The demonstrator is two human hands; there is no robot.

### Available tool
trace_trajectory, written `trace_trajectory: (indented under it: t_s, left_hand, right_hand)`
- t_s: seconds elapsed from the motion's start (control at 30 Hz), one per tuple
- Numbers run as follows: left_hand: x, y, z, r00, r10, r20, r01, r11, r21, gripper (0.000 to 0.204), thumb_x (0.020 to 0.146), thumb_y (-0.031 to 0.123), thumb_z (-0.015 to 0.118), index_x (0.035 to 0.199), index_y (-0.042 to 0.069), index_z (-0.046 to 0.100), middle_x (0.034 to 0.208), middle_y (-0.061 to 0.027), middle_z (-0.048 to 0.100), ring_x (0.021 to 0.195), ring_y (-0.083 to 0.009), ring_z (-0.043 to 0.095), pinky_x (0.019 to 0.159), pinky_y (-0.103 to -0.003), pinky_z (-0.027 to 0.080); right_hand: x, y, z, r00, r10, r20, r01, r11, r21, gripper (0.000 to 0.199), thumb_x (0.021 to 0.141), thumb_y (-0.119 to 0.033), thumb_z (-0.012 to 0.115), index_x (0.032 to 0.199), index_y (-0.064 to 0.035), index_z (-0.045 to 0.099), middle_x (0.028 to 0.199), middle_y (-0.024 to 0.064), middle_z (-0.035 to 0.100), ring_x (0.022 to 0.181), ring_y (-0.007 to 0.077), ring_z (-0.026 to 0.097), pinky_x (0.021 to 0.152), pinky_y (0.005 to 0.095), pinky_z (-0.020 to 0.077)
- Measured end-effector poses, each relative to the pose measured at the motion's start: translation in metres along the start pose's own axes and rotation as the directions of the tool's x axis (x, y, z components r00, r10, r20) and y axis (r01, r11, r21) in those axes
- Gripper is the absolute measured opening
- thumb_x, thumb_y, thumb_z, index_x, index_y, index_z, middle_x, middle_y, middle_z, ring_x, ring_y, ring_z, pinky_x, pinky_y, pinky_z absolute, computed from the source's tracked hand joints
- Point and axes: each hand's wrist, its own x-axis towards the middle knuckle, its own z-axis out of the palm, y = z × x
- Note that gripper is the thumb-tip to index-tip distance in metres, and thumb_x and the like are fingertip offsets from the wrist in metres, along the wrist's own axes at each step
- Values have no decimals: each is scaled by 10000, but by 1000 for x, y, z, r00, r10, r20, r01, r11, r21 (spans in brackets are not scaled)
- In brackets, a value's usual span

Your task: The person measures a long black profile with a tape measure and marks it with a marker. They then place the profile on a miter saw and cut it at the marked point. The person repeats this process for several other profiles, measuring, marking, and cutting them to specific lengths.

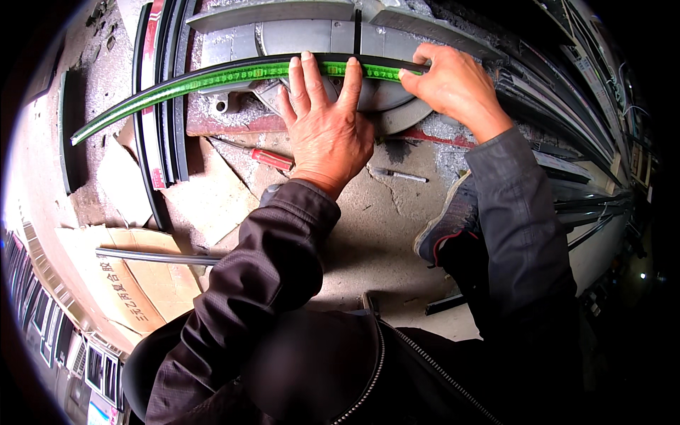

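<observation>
The dark profile strip (212, 71) lies across the grey metal bed of the saw (312, 35), with a green measuring tape (177, 85) stretched along its top face; the left hand (327, 127) presses flat on both, fingers spread and straight, clamping nothing but pinning strip and tape down under the palm; just to the right of that press the right hand (453, 81) has its fingertips drawn together on the tape's end, pinching it against the strip; away to the left of the flat hand the strip and tape run on unsupported past the bed, over more dark profiles (159, 106) lying on the floor. The strip looks long, thin and stiff, probably light for its length, so I'd judge it prone to tip or swing at the free end; its smooth face may slide on the metal; holding it down close to the bed, as the palm does, seems the steady place. Nearer the person than the pressing hand, a red-handled screwdriver (273, 159) and a small pen-like tool (400, 174) lie on the cracked concrete floor (354, 234); a shoe (446, 223) sits below the right wrist; cardboard (142, 283) lies off to the left.
</observation>
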Motion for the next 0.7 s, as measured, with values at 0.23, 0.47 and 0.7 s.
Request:
trace_trajectory:
  t_s: [0.23, 0.47, 0.7]
  left_hand:
    - [1, 1, 1, 1000, 1, -15, -1, 1000, -10, 813, 784, 301, 704, 1548, 212, 440, 1599, -358, 214, 1498, -531, 202, 1179, -639, 210]
    - [0, -1, 4, 998, 9, -65, -12, 999, -45, 798, 763, 244, 656, 1534, 194, 457, 1599, -368, 233, 1501, -529, 217, 1169, -661, 220]
    - [1, 0, 4, 998, 9, -63, -12, 998, -56, 794, 764, 243, 650, 1533, 194, 458, 1596, -372, 235, 1499, -535, 216, 1169, -663, 218]
  right_hand:
    - [1, 0, -1, 1000, 1, 10, -1, 1000, -7, 467, 837, -430, 754, 1162, -96, 720, 867, 170, 743, 897, 360, 730, 828, 459, 545]
    - [0, -10, -11, 994, 54, 98, -52, 998, -17, 442, 861, -401, 741, 1175, -91, 731, 1061, 149, 764, 1080, 372, 706, 936, 484, 536]
    - [0, -9, -10, 994, 62, 90, -61, 998, -21, 437, 858, -404, 747, 1167, -94, 734, 1062, 157, 763, 1087, 367, 705, 937, 482, 538]
